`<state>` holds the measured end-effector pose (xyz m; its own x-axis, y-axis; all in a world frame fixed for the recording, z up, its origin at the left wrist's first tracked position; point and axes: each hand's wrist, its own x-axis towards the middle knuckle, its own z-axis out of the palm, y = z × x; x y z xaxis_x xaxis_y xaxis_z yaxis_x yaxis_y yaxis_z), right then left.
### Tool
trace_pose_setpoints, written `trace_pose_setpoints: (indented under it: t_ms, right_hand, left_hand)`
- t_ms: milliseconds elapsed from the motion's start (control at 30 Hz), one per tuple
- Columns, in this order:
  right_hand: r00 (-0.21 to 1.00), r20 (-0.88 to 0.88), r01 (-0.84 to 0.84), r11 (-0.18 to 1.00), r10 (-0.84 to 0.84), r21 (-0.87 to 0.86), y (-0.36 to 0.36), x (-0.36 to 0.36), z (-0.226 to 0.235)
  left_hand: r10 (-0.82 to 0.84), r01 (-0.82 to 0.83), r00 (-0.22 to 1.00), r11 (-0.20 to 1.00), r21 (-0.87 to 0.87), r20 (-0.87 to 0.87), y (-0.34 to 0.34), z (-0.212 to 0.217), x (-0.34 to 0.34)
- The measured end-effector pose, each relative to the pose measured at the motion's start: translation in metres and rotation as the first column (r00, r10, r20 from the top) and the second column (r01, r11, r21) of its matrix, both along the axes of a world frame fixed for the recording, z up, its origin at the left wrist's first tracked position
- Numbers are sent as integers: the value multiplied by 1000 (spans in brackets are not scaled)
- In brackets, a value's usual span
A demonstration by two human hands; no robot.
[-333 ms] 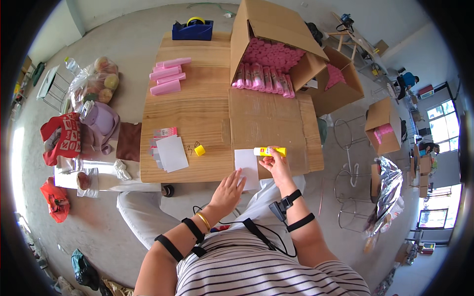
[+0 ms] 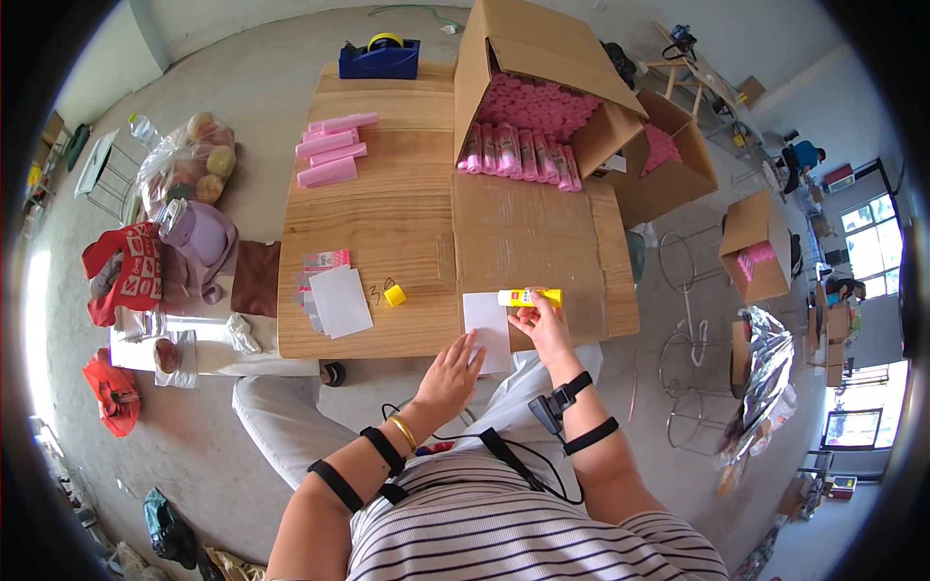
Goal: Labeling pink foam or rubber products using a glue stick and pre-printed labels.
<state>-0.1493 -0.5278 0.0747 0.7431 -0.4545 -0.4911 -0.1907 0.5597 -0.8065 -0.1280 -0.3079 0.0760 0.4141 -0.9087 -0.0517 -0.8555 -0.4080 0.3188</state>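
Observation:
My right hand (image 2: 542,327) grips a yellow glue stick (image 2: 531,297), which lies crosswise over the far end of a white card (image 2: 486,315). That card rests on the flattened cardboard at the table's near edge and sticks out a little past it. My left hand (image 2: 449,373) lies on the card's left side with its fingers stretched out. To the left, a yellow cap (image 2: 394,294) stands on the wood. Beside it is a loose pile of white cards (image 2: 341,302), some showing grey and pink printing.
An open carton (image 2: 542,39) full of pink rolls stands on the far right of the table (image 2: 387,223). Several pink rolls (image 2: 332,150) lie far left, near a blue tape dispenser (image 2: 379,60). More cartons (image 2: 668,160) and wire stools (image 2: 683,261) stand to the right.
The whole view has shifted very slightly. Both hands, the glue stick and the card keep nearly the same places relative to one another.

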Motion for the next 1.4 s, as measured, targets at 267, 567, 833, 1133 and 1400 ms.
trace_pose_setpoints:
  t_ms: [267, 567, 833, 1133, 1400]
  right_hand:
    - [982, -19, -181, 893, 190, -413, 10, 1, 3]
    - [796, -386, -483, 104, 466, -870, 42, 38, 39]
    - [751, -352, -473, 83, 558, -877, 39, 50, 42]
    - [735, -391, -521, 92, 555, -849, 37, 59, 48]
    - [748, -426, -541, 95, 509, -836, 38, 49, 51]
  left_hand:
    - [-11, 11, 998, 1000, 8, 61, -3, -6, -2]
    - [6, 4, 985, 998, -55, 172, -7, -9, -4]
    - [-26, 17, 977, 999, 43, 212, -13, -14, -4]
    - [-15, 5, 969, 999, 37, 246, -18, -17, -4]
    - [-18, 1, 973, 998, 70, 232, -17, -7, -2]
